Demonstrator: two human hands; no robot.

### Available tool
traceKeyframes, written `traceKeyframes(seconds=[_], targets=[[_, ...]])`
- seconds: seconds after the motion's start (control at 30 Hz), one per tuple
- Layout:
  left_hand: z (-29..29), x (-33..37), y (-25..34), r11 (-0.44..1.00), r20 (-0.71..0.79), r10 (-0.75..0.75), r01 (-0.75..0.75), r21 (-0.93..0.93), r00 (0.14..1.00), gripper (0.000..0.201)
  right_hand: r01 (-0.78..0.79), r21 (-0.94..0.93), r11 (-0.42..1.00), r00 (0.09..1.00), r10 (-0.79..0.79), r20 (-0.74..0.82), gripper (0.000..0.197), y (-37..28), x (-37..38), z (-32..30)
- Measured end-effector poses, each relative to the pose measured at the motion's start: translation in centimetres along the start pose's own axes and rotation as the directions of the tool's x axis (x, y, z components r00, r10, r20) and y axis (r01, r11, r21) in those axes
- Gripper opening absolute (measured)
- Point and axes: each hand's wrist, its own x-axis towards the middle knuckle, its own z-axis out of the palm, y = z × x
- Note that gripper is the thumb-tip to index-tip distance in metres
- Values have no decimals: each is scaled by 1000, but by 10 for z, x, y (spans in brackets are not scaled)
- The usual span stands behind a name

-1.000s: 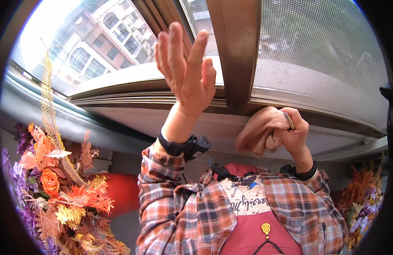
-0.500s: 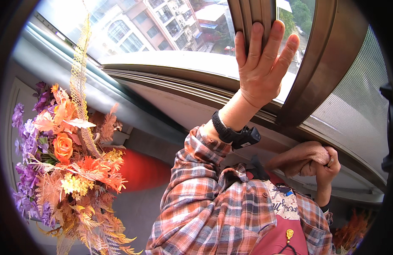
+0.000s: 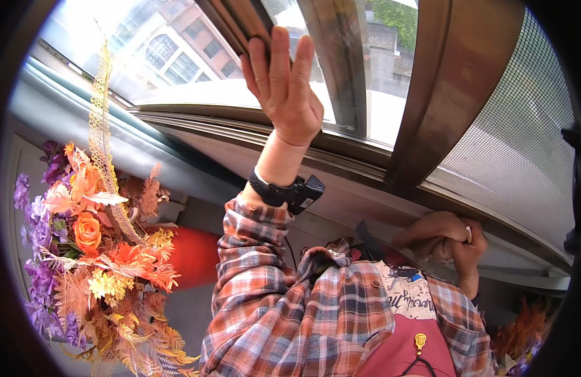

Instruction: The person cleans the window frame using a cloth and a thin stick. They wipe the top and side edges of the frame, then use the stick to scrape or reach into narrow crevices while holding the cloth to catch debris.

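My left hand (image 3: 284, 88) is raised, its fingers stretched out and lying against the upright brown edge frame (image 3: 240, 22) of a sliding window sash. A black wristband with a small black device (image 3: 306, 193) is on that wrist. At the lower right, below the window track, my right hand (image 3: 470, 248) is closed around a pinkish-brown cloth (image 3: 432, 231), which hangs folded and bunched to its left. A ring shows on one finger of that hand. Part of the cloth is hidden behind the fingers.
On the left stands a bunch of orange, yellow and purple artificial flowers (image 3: 88, 232) in a red vase (image 3: 193, 257). A grey-blue curtain (image 3: 70, 100) lies along the window's left. A mesh screen (image 3: 492, 138) is at the right. More orange foliage (image 3: 520, 333) shows at lower right.
My left hand and the sash edge frame have moved left, and a wider stretch of window shows to their right. My right hand has shifted slightly left, still holding the cloth.
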Motion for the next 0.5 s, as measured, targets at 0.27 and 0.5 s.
traceKeyframes(seconds=[0.27,0.5], targets=[[-15,-19,-71,1000,-8,-6,6,-13,1000,47,2,-48,999,1000,-3,-22,26,-7,1,4],[-33,-34,-136,1000,23,6,-6,6,1000,49,-22,-78,997,999,19,-31,27,-19,0,13]])
